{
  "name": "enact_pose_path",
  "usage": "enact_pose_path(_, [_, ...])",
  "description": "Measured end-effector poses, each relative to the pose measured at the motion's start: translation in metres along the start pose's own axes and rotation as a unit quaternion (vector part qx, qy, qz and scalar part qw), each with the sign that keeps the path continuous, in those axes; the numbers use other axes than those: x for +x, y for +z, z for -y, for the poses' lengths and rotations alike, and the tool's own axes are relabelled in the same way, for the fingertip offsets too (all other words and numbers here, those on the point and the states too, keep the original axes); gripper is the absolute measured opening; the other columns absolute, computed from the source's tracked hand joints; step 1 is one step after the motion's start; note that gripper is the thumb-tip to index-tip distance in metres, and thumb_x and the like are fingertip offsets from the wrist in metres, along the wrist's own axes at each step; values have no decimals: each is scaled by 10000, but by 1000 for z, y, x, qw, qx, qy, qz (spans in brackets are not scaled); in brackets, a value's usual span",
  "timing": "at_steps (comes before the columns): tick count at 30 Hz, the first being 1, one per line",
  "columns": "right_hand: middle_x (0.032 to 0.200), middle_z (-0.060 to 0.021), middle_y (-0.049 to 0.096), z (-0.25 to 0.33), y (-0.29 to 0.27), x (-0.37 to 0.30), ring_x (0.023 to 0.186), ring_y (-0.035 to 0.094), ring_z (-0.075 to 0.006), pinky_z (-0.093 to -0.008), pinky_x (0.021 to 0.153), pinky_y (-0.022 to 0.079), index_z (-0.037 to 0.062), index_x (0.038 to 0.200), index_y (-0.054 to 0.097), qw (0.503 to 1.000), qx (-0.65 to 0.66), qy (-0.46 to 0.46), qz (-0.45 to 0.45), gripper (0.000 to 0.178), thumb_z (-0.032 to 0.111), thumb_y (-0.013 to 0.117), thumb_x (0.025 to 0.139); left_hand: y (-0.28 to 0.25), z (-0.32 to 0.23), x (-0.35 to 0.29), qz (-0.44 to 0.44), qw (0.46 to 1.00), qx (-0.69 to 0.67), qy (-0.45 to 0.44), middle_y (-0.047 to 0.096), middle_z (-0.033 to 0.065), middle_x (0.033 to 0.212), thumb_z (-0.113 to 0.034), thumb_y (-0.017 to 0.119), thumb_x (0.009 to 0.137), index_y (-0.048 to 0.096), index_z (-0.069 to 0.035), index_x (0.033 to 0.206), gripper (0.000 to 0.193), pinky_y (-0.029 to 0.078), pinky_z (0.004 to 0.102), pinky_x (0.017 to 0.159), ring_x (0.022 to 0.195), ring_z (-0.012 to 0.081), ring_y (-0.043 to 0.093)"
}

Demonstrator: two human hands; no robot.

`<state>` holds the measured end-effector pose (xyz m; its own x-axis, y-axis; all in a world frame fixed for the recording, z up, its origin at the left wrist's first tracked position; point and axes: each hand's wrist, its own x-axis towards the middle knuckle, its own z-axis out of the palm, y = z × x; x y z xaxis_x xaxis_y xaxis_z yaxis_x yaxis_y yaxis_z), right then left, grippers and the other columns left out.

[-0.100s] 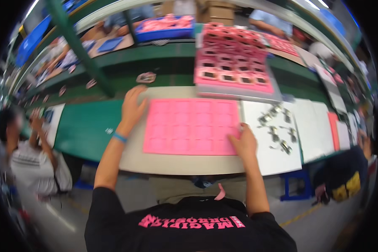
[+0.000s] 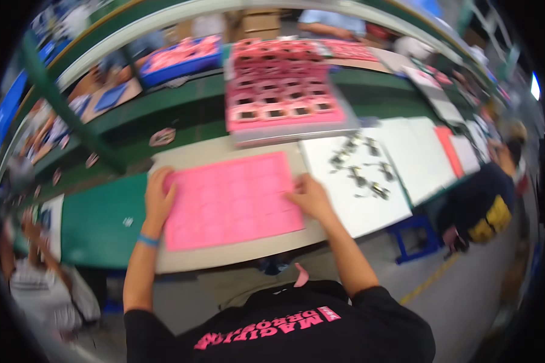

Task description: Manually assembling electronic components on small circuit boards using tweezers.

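A flat pink tray (image 2: 233, 199) with rows of square recesses lies on a beige board before me, slightly blurred. My left hand (image 2: 159, 196) holds its left edge near the far corner, thumb along the rim. At the opposite side, my right hand (image 2: 310, 196) grips the right edge, with its thumb towards the tray. No parts sit in the recesses. Just beyond stands a stack of pink trays (image 2: 284, 97), loaded with small pink-framed pieces that have dark windows.
Several small dark metal parts with wires (image 2: 357, 172) lie on a white sheet at right. A green mat (image 2: 103, 224) covers the bench at left. One pink piece (image 2: 162, 137) rests on the green conveyor beyond. A blue bin (image 2: 181, 63) stands farther back; other people sit around.
The whole view has turned, shifting the bench leftward and tilting it. My left hand has come in from beside the tray's far left corner onto its edge. My right hand stays at the right edge.
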<state>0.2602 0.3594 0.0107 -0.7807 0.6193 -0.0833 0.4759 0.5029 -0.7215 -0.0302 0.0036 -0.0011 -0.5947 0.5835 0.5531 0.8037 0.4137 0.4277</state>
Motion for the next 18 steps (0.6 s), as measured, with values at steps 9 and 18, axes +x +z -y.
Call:
enact_pose_path(9, [1208,-160,694,-25,-56,-64,888,657,-168,-287,766,569,-21,1571,479,887,456,-17,74,585,187,648,1051,16,-44,-15,-9,981,-169,-90,660,111,1337,-106,616,974,645,-39,1317,350,491,354,1006,1178,274,618])
enact_pose_path(18, [981,-75,652,-170,-270,-67,657,589,-86,-154,534,466,54,1579,425,735,565,-1,-375,474,84,558,1125,7,-63,-12,54,980,-106,-159,662,106,1281,-104,600,975,645,-32,1246,284,485,357,1002,1147,267,615])
